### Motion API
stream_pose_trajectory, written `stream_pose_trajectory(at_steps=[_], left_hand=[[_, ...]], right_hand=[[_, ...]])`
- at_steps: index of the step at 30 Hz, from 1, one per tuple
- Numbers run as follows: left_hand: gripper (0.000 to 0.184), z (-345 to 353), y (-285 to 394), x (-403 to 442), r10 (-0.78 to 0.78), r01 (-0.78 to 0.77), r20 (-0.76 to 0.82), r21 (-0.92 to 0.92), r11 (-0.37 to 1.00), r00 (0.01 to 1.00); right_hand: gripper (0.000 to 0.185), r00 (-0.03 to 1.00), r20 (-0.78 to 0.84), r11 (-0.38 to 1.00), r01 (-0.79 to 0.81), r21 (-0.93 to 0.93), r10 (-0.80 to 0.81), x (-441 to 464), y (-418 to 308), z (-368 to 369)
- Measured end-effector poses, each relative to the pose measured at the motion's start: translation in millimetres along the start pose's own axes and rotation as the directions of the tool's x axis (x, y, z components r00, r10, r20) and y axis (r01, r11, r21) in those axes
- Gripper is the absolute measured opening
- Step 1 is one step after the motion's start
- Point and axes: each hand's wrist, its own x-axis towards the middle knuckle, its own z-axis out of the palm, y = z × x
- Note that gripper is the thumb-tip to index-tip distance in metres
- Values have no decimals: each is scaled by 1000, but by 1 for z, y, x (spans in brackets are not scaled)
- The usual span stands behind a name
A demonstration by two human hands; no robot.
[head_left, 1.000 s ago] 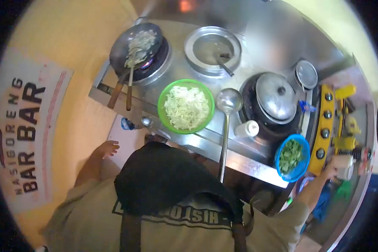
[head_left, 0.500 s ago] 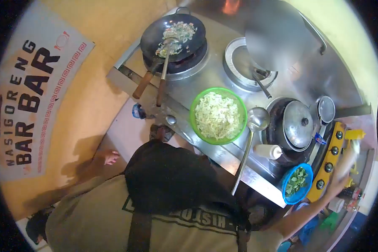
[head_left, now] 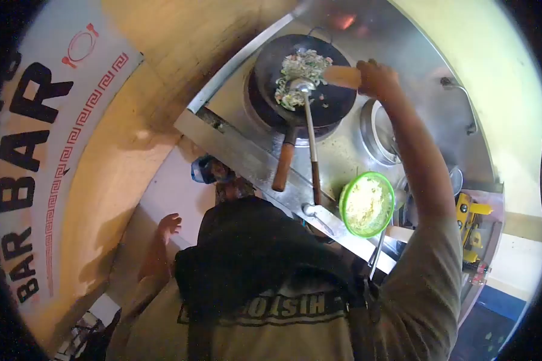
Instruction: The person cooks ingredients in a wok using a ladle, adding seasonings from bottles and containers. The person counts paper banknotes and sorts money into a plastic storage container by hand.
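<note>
My right hand [head_left: 376, 79] is closed around a pale bottle [head_left: 342, 77], which is tipped with its narrow end over the wok [head_left: 337, 105]. Chopped food [head_left: 304, 66] in white and green pieces lies in the dark wok. A long-handled ladle [head_left: 310, 120] rests with its bowl in the food and its handle toward me. The wok's wooden handle [head_left: 284, 165] also points my way. Low at my left side hangs my left hand [head_left: 170, 225], empty, with fingers loosely apart. No stream from the bottle can be made out.
A green bowl [head_left: 343, 207] of shredded pale vegetable stands near the counter's front edge. A spoon [head_left: 316, 216] lies beside it. Further right are a metal ring burner [head_left: 373, 132], a white squeeze bottle [head_left: 400, 233] partly behind my arm, and yellow bottles [head_left: 480, 209].
My right hand has swung from the yellow bottles at the far right to above the wok, carrying the pale bottle. The view has shifted left. My left hand stays low.
</note>
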Motion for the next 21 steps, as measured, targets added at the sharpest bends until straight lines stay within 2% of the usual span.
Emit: stream_pose_trajectory(at_steps=[1, 3, 4, 5, 6, 7, 8, 9, 11, 12, 13, 14, 15, 16, 17, 18, 19, 20, 21], left_hand=[[51, -2, -1, -14, -20, 21, 10, -7, 1000, 1000], [48, 3, 6, -58, 100, -51, -284, 174, 983, 953], [48, -42, -34, -28, 313, -270, -63, 368, 890, 948], [47, -84, -69, -1, 515, -538, 190, 474, 697, 836], [47, -114, -92, 15, 646, -752, 399, 453, 479, 651], [45, -96, -87, 2, 481, -497, 168, 482, 721, 860], [44, -75, -82, -12, 216, -163, -126, 335, 928, 968], [42, -45, -70, -34, -43, 79, -364, 87, 993, 931], [41, -68, -116, 11, -22, 39, -224, 71, 997, 974], [41, -74, -132, 27, -12, 21, -152, 59, 998, 988], [41, -78, -133, 33, -13, 23, -150, 66, 998, 989], [41, -79, -131, 41, 124, -58, -114, 461, 885, 986], [41, -76, -121, 42, 233, -129, -24, 774, 619, 972], [41, -77, -114, 47, 233, -136, -14, 777, 615, 972], [45, -83, -109, 58, 59, -92, 234, 132, 987, 970], [49, -85, -103, 67, 91, 226, 511, -524, 821, 854], [49, -65, -74, 45, 82, 29, 270, -383, 923, 959], [49, -42, -42, 20, 66, -67, -11, -101, 993, 998], [49, -5, 6, -21, 47, -5, -272, 154, 988, 961]], right_hand=[[51, 999, 39, 1000, -1, -17, 2, 22, -14, -1], [50, 996, 84, 999, 6, -44, -3, 60, -37, 9], [50, 991, 128, 999, -25, -26, 28, 75, -46, 26], [49, 983, 171, 998, -58, -9, 59, 85, -56, 37], [49, 982, 180, 999, -51, -19, 53, 85, -65, 42], [50, 973, 225, 998, -44, -41, 52, 82, -72, 44], [50, 962, 268, 997, -37, -62, 53, 82, -78, 46], [50, 961, 272, 997, -31, -71, 49, 88, -73, 53], [48, 977, 209, 994, 63, -90, -43, 102, -54, 66], [48, 976, 212, 994, 61, -89, -40, 102, -58, 52], [47, 978, 209, 989, 34, -143, -4, 98, -63, 24], [45, 979, 200, 980, 5, -197, 36, 96, -65, 7], [45, 979, 201, 980, -4, -201, 46, 101, -62, 5], [44, 982, 185, 974, 0, -226, 43, 110, -56, 4], [42, 985, 169, 968, 6, -252, 38, 115, -53, 0], [42, 984, 171, 966, 2, -260, 44, 117, -51, -3], [40, 980, 196, 960, 33, -280, 23, 119, -51, -10], [38, 976, 219, 953, 65, -297, 2, 121, -51, -15], [38, 976, 218, 951, 63, -301, 4, 124, -51, -16]])
